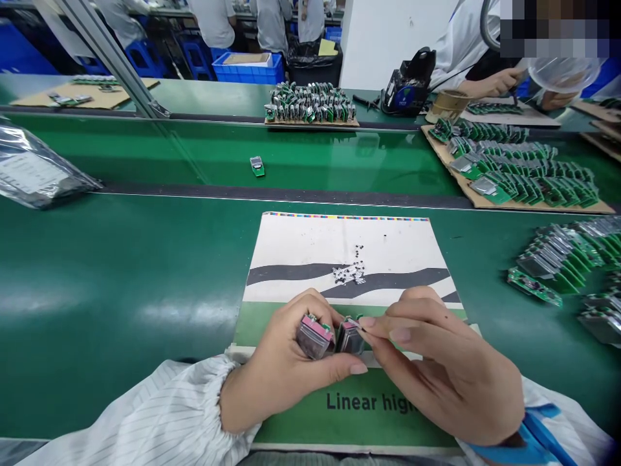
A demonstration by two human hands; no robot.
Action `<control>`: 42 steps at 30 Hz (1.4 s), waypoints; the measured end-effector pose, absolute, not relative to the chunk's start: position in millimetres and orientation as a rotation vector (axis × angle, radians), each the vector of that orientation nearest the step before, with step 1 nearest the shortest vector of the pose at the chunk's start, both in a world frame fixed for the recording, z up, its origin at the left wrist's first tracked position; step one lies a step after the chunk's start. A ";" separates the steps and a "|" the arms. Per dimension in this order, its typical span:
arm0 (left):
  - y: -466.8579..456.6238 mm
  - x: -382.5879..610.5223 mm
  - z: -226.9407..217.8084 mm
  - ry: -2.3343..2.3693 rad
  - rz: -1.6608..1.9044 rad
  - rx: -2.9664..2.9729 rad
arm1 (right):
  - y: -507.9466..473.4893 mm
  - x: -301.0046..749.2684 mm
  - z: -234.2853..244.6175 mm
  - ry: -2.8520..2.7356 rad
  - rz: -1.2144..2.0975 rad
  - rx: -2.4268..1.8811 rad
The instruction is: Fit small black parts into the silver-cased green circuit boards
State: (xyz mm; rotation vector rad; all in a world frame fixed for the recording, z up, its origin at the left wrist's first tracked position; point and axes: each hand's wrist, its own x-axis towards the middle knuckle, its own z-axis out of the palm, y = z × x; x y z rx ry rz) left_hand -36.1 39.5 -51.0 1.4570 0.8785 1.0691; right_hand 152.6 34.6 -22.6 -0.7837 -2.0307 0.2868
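Note:
My left hand (279, 366) is closed around small circuit boards with grey metal-looking housings. One board (315, 338) has a pink strip along its top, and a second board (350, 338) sits beside it near my fingertips. Thumb and forefinger of my right hand (446, 366) are pinched at the top edge of that second board; whatever is between them is too small to make out. Both hands are above a printed cardboard sheet (295, 243). A little pile of tiny dark and light parts (350, 273) lies on the sheet beyond my hands.
Boards (557, 255) stand in rows at the right. More fill a cardboard tray (449, 171) and a far cardboard piece (269, 121). A single board (257, 166) lies on the green strip. A silvery bag (39, 168) is at left. Across the bench, a person's hand (495, 84) works.

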 end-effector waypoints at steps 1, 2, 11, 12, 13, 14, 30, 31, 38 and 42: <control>39.3 -36.1 -50.8 0.874 1.072 1.459 | 34.8 152.4 -22.4 -2.029 0.275 -0.785; 39.2 -36.0 -50.7 0.873 1.074 1.458 | 35.0 152.0 -22.4 -2.029 0.266 -0.790; 38.7 -34.7 -50.8 0.880 1.069 1.471 | 35.6 151.9 -20.9 -2.034 0.254 -0.781; 38.8 -34.6 -50.8 0.880 1.067 1.471 | 35.8 152.1 -20.7 -2.037 0.253 -0.775; 38.9 -34.6 -50.8 0.881 1.063 1.469 | 35.8 152.1 -20.6 -2.039 0.250 -0.774; 39.0 -34.6 -50.7 0.882 1.061 1.467 | 35.8 152.1 -20.7 -2.039 0.247 -0.778; 40.1 -34.3 -49.8 0.891 1.048 1.458 | 34.0 152.1 -24.1 -2.057 0.243 -0.775; 39.9 -34.4 -50.0 0.890 1.050 1.460 | 34.0 152.2 -24.3 -2.057 0.236 -0.777; 39.8 -36.3 -50.9 0.885 1.056 1.453 | 34.5 152.1 -23.1 -2.058 0.240 -0.762; 39.6 -35.8 -49.1 0.886 1.052 1.466 | 35.3 151.4 -21.2 -2.047 0.270 -0.769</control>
